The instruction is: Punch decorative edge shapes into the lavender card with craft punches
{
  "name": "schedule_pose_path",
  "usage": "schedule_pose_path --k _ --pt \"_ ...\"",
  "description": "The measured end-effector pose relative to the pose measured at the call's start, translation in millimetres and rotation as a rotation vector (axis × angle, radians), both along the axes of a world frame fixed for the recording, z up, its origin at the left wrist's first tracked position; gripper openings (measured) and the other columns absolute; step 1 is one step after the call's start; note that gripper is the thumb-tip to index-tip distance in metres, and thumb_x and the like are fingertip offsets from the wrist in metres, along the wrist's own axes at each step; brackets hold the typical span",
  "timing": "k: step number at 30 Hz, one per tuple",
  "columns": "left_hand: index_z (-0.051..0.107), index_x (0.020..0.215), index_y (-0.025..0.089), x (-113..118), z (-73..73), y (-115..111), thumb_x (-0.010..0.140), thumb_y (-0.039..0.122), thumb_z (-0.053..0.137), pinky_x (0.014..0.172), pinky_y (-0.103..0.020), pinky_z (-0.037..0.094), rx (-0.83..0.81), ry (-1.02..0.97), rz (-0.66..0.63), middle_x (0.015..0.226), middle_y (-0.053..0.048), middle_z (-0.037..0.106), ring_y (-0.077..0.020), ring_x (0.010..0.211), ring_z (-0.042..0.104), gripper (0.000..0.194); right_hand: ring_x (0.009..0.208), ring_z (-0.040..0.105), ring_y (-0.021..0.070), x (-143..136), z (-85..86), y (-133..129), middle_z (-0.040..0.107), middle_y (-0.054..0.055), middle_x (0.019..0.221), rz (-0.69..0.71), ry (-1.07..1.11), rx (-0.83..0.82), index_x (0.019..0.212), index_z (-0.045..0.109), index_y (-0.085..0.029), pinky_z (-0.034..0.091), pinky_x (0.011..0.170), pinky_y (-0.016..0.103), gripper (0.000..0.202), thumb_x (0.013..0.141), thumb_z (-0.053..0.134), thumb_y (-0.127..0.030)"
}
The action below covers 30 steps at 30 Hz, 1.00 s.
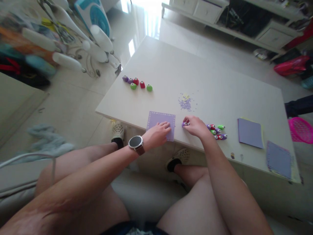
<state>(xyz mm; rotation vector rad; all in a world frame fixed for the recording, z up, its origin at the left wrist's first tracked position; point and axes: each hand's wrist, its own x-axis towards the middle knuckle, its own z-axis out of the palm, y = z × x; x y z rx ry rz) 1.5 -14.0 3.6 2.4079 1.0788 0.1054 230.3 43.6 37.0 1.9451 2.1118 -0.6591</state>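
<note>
A purple paper sheet [160, 117] with small holes punched along its edges lies at the table's near edge. Fingers stretched out, my left hand [160, 132] rests flat on it. Just right of the sheet, my right hand [194, 125] closes its fingertips around a small purple craft punch [184, 124] on the tabletop. Beside my right wrist several red, green and purple craft punches [216, 131] stand in a cluster. Another loose group of craft punches [136, 81] sits toward the table's left side. Tiny purple and yellow paper bits [186, 102] form a pile beyond my right hand.
The white table [166, 65] also bears a stack of purple and yellow sheets [250, 133] and a stack of hole-edged sheets [279, 159] at right. Two tiny objects [232, 155] lie near its front edge. A pink basket [301, 130] stands beyond the right end.
</note>
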Motion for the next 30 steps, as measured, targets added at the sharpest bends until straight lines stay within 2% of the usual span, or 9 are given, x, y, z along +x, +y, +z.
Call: schedule_pose_path --k 5,9,11,13,15,17,20,25,30 --pt "0.060 0.131 0.012 -1 -2.0 1 0.091 0.013 0.059 0.127 -0.052 0.041 -0.011 0.001 -0.008 0.161 -0.021 0.050 -0.0331 0.156 0.042 0.039 0.104 0.071 0.0238 23 2.4 3 0.079 0.010 0.117 -0.024 -0.121 -0.097 0.108 0.077 -0.021 0.049 0.085 0.029 0.027 0.087 0.063 -0.013" --pt "0.061 0.127 0.014 -1 -1.8 1 0.091 0.012 0.058 0.127 -0.050 0.042 -0.005 -0.008 0.001 0.159 -0.019 0.053 -0.0313 0.155 0.043 0.036 0.108 0.070 0.0290 39 3.8 5 0.078 0.014 0.115 -0.032 -0.238 -0.100 0.107 0.077 -0.018 0.051 0.089 0.034 0.028 0.085 0.063 -0.010" --pt "0.062 0.125 0.015 -1 -1.2 1 0.091 0.011 0.058 0.126 -0.050 0.043 0.004 -0.010 0.003 0.158 -0.018 0.054 -0.0310 0.154 0.045 0.035 0.115 0.068 0.0293 37 4.7 5 0.077 0.015 0.117 -0.015 -0.181 -0.021 0.110 0.077 -0.016 0.051 0.093 0.033 0.034 0.081 0.064 -0.005" --pt "0.062 0.125 0.015 -1 -0.9 1 0.091 0.011 0.058 0.125 -0.050 0.044 0.012 -0.010 0.002 0.157 -0.017 0.055 -0.0314 0.152 0.047 0.034 0.113 0.069 0.0254 27 5.6 5 0.077 0.014 0.118 0.025 0.014 0.030 0.112 0.075 -0.015 0.051 0.094 0.029 0.038 0.079 0.063 -0.002" --pt "0.062 0.125 0.014 0 -1.4 1 0.092 0.012 0.058 0.125 -0.050 0.045 0.019 -0.006 0.002 0.156 -0.018 0.055 -0.0319 0.152 0.047 0.034 0.101 0.072 0.0199 14 6.4 4 0.079 0.009 0.113 0.070 0.247 -0.018 0.110 0.075 -0.016 0.053 0.087 0.025 0.035 0.081 0.061 -0.002" --pt "0.062 0.126 0.013 0 -2.7 1 0.092 0.013 0.058 0.124 -0.050 0.045 0.025 -0.001 0.003 0.156 -0.019 0.055 -0.0325 0.152 0.047 0.034 0.090 0.073 0.0169 3 6.4 2 0.081 0.006 0.105 0.108 0.370 -0.090 0.104 0.077 -0.018 0.053 0.082 0.023 0.034 0.081 0.058 0.000" --pt "0.062 0.127 0.013 -1 -4.7 1 0.093 0.013 0.058 0.124 -0.050 0.046 0.032 -0.006 0.003 0.156 -0.020 0.055 -0.0326 0.151 0.048 0.034 0.085 0.073 0.0158 -5 4.1 0 0.082 0.003 0.100 0.143 0.372 -0.132 0.099 0.078 -0.019 0.052 0.078 0.022 0.037 0.078 0.056 0.003" --pt "0.062 0.128 0.013 0 -4.3 0 0.094 0.012 0.056 0.123 -0.050 0.047 0.034 -0.010 0.010 0.155 -0.019 0.056 -0.0318 0.151 0.049 0.035 0.084 0.074 0.0150 -3 -2.0 -2 0.083 0.003 0.108 0.188 0.359 -0.151 0.106 0.080 -0.019 0.053 0.079 0.021 0.045 0.076 0.054 0.004" --pt "0.062 0.126 0.012 1 -1.5 0 0.094 0.011 0.054 0.123 -0.052 0.046 0.024 -0.003 0.011 0.155 -0.020 0.056 -0.0318 0.151 0.049 0.033 0.091 0.075 0.0173 1 -3.3 -1 0.082 0.005 0.111 0.202 0.308 -0.149 0.106 0.080 -0.019 0.053 0.087 0.023 0.041 0.079 0.056 0.001"
